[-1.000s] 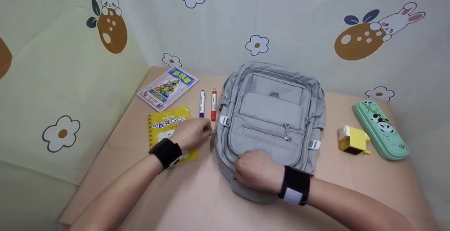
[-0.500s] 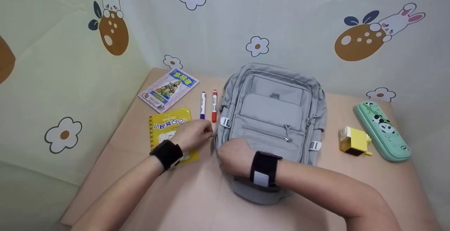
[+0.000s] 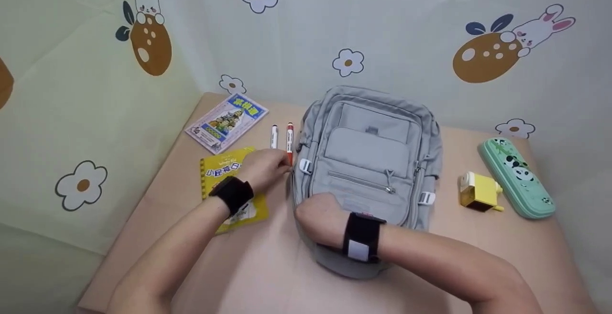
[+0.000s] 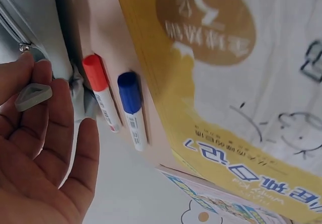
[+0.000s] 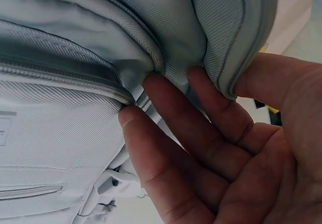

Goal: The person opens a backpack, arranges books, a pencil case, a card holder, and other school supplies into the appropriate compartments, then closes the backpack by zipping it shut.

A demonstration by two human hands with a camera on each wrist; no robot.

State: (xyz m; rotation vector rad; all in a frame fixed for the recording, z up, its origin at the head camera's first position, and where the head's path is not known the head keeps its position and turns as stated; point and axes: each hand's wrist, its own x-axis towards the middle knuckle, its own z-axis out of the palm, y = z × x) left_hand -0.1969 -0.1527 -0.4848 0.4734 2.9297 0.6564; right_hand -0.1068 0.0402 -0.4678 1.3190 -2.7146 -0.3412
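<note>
A grey backpack (image 3: 368, 144) lies front side up on the table. At its left side my left hand (image 3: 266, 169) pinches a zipper pull (image 4: 33, 98); the pull's pale triangular end lies against the fingers in the left wrist view, close to the metal slider (image 4: 24, 48). My right hand (image 3: 322, 218) grips the bag's lower left edge. Seen from the right wrist, the thumb is behind a fabric edge (image 5: 251, 38) and the fingers are in front, touching the folds between zipped sections.
Left of the bag are a red marker (image 3: 289, 135), a blue marker (image 4: 131, 95), a yellow book (image 3: 258, 209) partly under my left arm, and a pink-bordered book (image 3: 227, 123). On the right stand a yellow pencil sharpener (image 3: 479, 192) and a green panda pencil case (image 3: 519, 178).
My right hand has shifted left across the backpack's lower front to its left edge. My left hand has moved slightly up along the bag's side, covering the blue marker's lower end.
</note>
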